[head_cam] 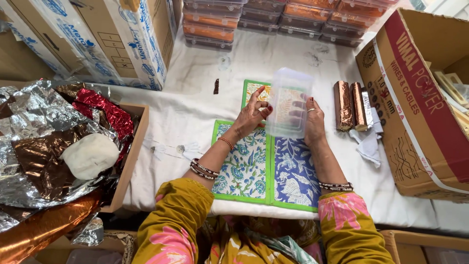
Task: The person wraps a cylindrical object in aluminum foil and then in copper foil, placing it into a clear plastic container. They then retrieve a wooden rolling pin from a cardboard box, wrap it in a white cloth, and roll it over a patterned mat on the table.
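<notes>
My right hand (312,120) holds a clear plastic box (289,100) upright above the table, fingers seen through its wall. My left hand (253,113) touches the box's left side with its fingers spread. Under both hands lies a floral mat (244,168) with a green border, one panel white and teal, the other blue (295,176). A third patterned panel (255,90) sits just behind the box.
Two copper foil-wrapped rolls (349,105) lie to the right beside a white cloth (369,142) and an open cardboard carton (420,98). Stacked clear boxes with orange contents (273,19) line the back. On the left, a tray of crumpled foil (53,142) holds a white lump (90,155).
</notes>
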